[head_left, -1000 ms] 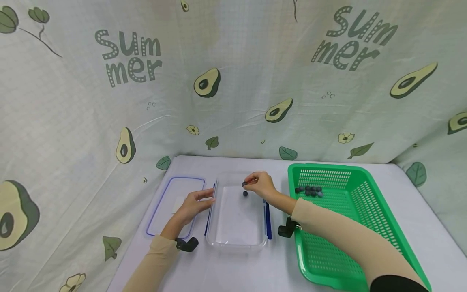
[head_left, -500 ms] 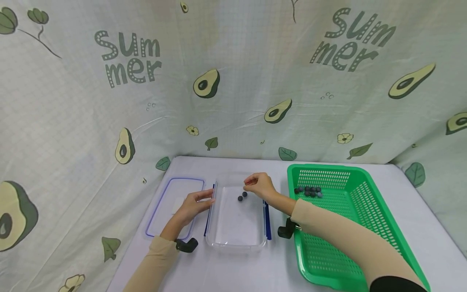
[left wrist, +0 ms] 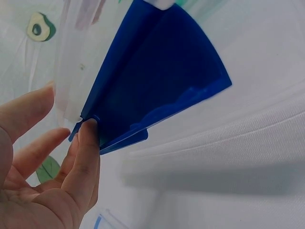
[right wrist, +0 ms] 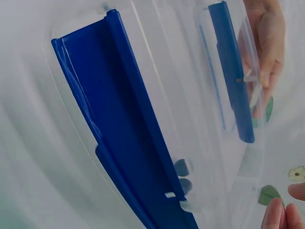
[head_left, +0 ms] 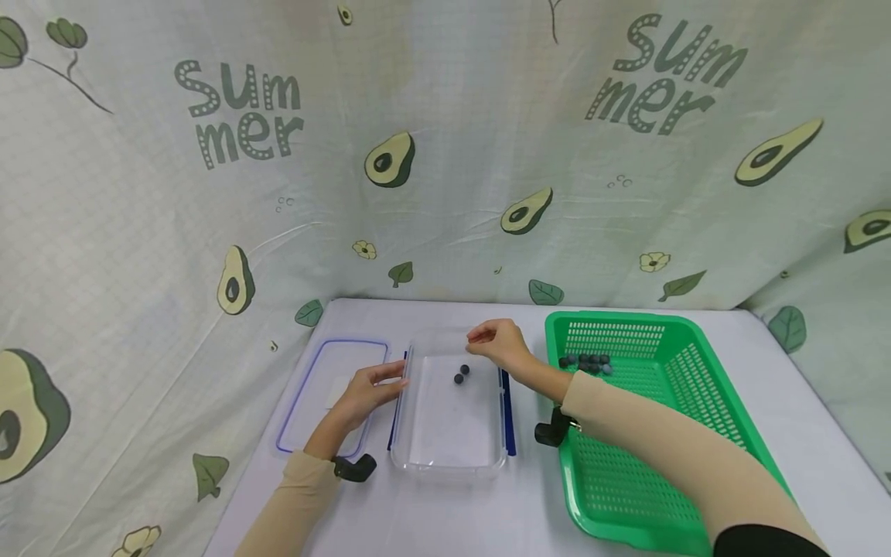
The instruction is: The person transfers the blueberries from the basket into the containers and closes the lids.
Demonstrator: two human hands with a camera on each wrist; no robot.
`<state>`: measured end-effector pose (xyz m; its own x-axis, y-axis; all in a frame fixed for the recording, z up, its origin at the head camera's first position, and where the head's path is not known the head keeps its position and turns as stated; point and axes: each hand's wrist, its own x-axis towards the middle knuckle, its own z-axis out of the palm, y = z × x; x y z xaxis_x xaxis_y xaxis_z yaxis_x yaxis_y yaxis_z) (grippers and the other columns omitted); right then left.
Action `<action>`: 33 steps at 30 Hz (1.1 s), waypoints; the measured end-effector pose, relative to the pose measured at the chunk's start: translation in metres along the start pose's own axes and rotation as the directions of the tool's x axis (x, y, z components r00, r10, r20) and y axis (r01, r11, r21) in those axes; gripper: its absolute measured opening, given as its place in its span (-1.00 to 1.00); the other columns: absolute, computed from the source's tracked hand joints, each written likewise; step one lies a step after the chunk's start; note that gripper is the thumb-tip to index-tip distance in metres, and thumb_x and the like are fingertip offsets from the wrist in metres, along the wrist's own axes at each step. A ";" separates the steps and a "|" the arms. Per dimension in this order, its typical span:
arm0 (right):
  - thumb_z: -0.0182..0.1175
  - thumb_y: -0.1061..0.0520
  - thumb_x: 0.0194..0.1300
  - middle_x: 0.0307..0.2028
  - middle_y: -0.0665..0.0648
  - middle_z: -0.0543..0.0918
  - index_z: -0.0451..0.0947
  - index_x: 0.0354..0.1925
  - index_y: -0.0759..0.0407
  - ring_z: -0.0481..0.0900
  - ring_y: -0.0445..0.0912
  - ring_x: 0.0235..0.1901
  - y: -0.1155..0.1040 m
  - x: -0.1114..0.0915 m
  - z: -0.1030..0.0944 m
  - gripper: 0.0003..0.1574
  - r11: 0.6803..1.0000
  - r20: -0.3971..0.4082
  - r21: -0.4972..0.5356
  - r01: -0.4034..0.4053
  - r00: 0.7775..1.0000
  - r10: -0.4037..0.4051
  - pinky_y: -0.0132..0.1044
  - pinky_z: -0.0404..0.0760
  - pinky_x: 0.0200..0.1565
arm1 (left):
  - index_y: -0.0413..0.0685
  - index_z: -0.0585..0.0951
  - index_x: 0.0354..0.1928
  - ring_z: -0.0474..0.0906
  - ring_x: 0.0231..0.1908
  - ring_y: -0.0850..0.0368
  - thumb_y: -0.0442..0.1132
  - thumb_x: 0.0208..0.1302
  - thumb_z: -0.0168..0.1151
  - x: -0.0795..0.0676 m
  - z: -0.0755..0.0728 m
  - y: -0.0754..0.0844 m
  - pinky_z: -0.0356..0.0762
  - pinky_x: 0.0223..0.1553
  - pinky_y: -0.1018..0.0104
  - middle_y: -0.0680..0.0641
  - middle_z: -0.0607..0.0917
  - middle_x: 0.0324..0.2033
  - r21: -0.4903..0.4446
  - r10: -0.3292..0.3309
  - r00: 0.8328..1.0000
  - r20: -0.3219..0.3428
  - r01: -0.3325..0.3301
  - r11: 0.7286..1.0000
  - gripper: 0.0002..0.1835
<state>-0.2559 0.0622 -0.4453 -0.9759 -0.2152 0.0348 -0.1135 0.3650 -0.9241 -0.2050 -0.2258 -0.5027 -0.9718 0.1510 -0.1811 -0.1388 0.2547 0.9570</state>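
My left hand (head_left: 371,393) rests its fingertips against the left side of the clear plastic food container (head_left: 452,468). In the left wrist view those fingertips touch its blue side latch (left wrist: 162,67). Two blueberries (head_left: 464,370) lie close together inside, towards the far end. My right hand (head_left: 503,344) hovers over the container's far right corner, thumb and fingertips slightly apart with nothing between them. The right wrist view catches its fingertips (right wrist: 274,214) at the lower right edge, and both blueberries (right wrist: 181,168) show through the clear wall. Several more blueberries (head_left: 588,360) are in the green basket (head_left: 689,340).
A clear lid with a blue seal (head_left: 327,352) lies flat left of the container. Under the right forearm stands the large green basket, its near rim close to the table's front. A printed curtain (head_left: 452,255) hangs behind the white table (head_left: 529,503).
The right hand let go of a blueberry, which now lies beside the other in the container. Then the hand rose slightly and its fingertips parted. The left hand stays put.
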 end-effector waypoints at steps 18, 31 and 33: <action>0.39 0.28 0.23 -0.18 0.28 0.73 0.68 -0.12 0.40 0.68 0.06 -0.17 -0.015 0.003 -0.062 -0.75 0.998 -0.034 0.017 0.066 0.997 -0.065 -0.34 0.68 -0.13 | -0.15 0.51 0.32 0.48 0.22 -0.14 -0.18 0.27 0.41 0.000 0.001 0.002 0.56 0.15 0.12 -0.24 0.53 0.25 0.009 -0.006 1.000 0.002 0.006 1.000 -0.41; 0.37 0.27 0.26 -0.14 0.37 0.71 0.64 -0.10 0.47 0.67 0.05 -0.17 0.014 -0.012 -0.099 -0.70 0.997 -0.089 0.005 0.076 0.993 -0.075 -0.50 0.63 -0.21 | -0.17 0.48 0.35 0.46 0.24 -0.16 -0.19 0.28 0.40 -0.001 0.001 0.001 0.55 0.17 0.17 -0.27 0.49 0.28 -0.003 -0.003 1.000 0.019 0.003 1.000 -0.39; 0.37 0.27 0.27 -0.15 0.36 0.71 0.64 -0.09 0.48 0.67 -0.03 -0.20 0.018 -0.014 -0.105 -0.70 0.998 -0.099 -0.004 0.067 0.993 -0.067 -0.50 0.64 -0.22 | -0.19 0.46 0.35 0.46 0.24 -0.17 -0.20 0.30 0.38 0.000 0.001 0.001 0.54 0.17 0.19 -0.28 0.48 0.29 -0.004 -0.003 1.000 0.021 0.003 1.000 -0.39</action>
<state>-0.2641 0.1672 -0.4223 -0.9798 -0.1487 0.1338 -0.1790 0.3534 -0.9182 -0.2047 -0.2246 -0.5020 -0.9673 0.1698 -0.1886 -0.1426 0.2512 0.9574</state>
